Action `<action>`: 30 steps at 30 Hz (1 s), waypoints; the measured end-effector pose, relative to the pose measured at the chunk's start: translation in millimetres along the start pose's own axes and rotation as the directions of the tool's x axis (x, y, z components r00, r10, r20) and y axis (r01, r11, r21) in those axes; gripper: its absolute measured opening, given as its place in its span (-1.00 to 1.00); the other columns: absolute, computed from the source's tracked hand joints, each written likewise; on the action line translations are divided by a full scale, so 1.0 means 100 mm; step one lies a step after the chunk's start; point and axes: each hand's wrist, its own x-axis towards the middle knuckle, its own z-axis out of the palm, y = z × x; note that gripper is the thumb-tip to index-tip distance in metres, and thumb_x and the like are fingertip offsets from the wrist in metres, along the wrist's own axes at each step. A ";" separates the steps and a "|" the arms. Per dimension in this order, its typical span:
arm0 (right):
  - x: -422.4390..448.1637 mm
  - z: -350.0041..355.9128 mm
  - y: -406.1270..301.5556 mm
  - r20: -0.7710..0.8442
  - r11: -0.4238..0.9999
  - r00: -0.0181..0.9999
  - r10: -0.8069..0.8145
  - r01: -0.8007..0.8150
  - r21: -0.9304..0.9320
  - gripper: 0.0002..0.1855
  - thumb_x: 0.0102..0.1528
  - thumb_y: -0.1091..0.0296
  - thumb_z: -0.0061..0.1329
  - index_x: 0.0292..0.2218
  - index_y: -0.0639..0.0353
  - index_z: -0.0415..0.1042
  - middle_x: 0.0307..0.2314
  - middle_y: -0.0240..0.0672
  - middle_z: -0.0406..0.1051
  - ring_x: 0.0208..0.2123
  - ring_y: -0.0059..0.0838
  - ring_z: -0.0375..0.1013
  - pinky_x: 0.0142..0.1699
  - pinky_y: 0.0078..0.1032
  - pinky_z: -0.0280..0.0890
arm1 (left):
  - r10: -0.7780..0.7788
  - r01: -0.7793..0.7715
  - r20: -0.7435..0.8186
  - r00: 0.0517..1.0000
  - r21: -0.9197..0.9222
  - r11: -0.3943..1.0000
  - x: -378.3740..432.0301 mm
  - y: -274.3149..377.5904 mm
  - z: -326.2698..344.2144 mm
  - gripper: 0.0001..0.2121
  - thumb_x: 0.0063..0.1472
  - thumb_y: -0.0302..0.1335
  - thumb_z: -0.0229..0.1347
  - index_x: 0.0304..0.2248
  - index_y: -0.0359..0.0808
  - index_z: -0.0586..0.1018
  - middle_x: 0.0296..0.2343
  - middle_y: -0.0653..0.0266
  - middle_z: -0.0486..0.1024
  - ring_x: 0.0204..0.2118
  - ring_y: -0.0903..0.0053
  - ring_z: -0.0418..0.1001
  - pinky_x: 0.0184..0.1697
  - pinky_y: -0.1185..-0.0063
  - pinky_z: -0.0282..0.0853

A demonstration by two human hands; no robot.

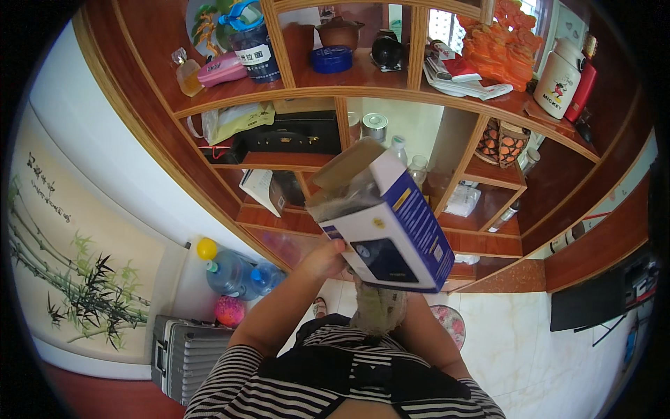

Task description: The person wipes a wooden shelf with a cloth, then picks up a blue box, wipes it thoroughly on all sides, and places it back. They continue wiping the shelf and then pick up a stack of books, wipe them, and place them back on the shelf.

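Observation:
An opened cardboard box, white and purple with a dark device pictured on its front, is tilted in front of my chest. Its top flap stands up, and crumpled clear plastic shows in the opening. My left hand grips the box's left side, thumb on the front face. A worn greyish-green cloth hangs beneath the box. From the right, my forearm runs up behind the cloth and box; the right hand itself is hidden there.
A wooden display shelf curves ahead, holding a black case, a white flask and an orange ornament. At left are a ribbed grey suitcase, a large water bottle and a pink ball. A round stool stands right.

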 end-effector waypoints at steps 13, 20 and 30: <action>-0.12 -0.16 -0.75 -0.128 0.935 0.981 -0.143 0.177 0.308 -0.49 0.16 0.11 -0.29 0.05 0.21 0.10 -0.05 -0.25 0.21 -0.03 -0.34 0.23 0.05 -0.38 0.13 | 0.412 -0.215 -0.196 0.890 0.616 0.758 -0.33 0.28 0.36 -0.32 -0.27 -0.64 0.27 -0.07 -0.36 0.26 -0.18 0.20 0.36 -0.13 0.48 0.35 -0.09 0.50 0.30; -0.16 0.12 -0.74 -0.186 0.962 0.974 -0.126 0.166 0.215 -0.59 0.09 0.25 -0.12 -0.04 0.16 0.19 -0.20 -0.35 0.30 -0.19 -0.45 0.34 -0.13 -0.49 0.30 | 0.384 -0.257 0.015 0.923 0.766 0.589 -0.41 0.43 0.34 -0.13 -0.43 -0.42 0.42 -0.06 -0.34 0.21 -0.12 0.15 0.30 -0.08 0.44 0.30 -0.03 0.46 0.23; -0.17 0.00 -0.61 0.033 0.974 0.988 -0.153 0.145 0.171 -0.52 0.14 0.44 -0.23 0.09 0.22 0.05 -0.01 -0.30 0.18 0.02 -0.49 0.17 0.11 -0.52 0.04 | 0.331 -0.329 0.119 0.936 0.625 0.708 -0.30 0.68 0.56 -0.04 -0.38 -0.30 0.41 0.04 -0.34 0.13 0.04 0.08 0.08 0.07 0.41 0.12 0.05 0.43 0.12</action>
